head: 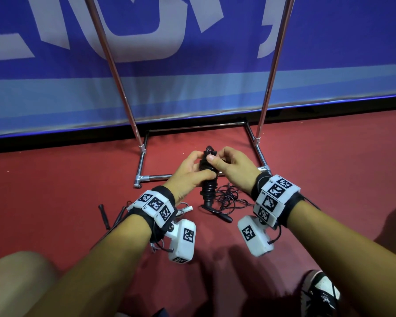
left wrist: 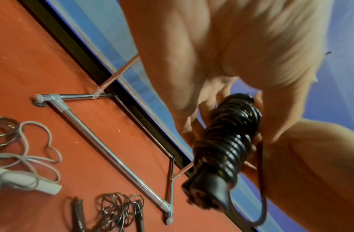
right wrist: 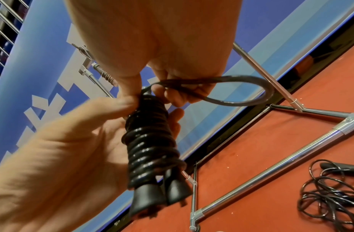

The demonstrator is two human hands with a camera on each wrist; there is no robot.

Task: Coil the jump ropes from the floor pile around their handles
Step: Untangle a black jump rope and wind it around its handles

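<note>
Both hands (head: 212, 167) gripping coiled black rope (head: 208, 191), rack base (head: 156, 178) beyond

Even, moderately bright indoor light from overhead. I see soft shadows on the red floor (head: 215, 259) below the forearms. Glare streaks the chrome rack bars (left wrist: 104, 150). Wrist views: near skin blurred, strong wide-angle bending at edges.

Chrome rack (head: 193, 177) – blue banner (head: 192, 92) behind (red floor (head: 55, 184))
</note>
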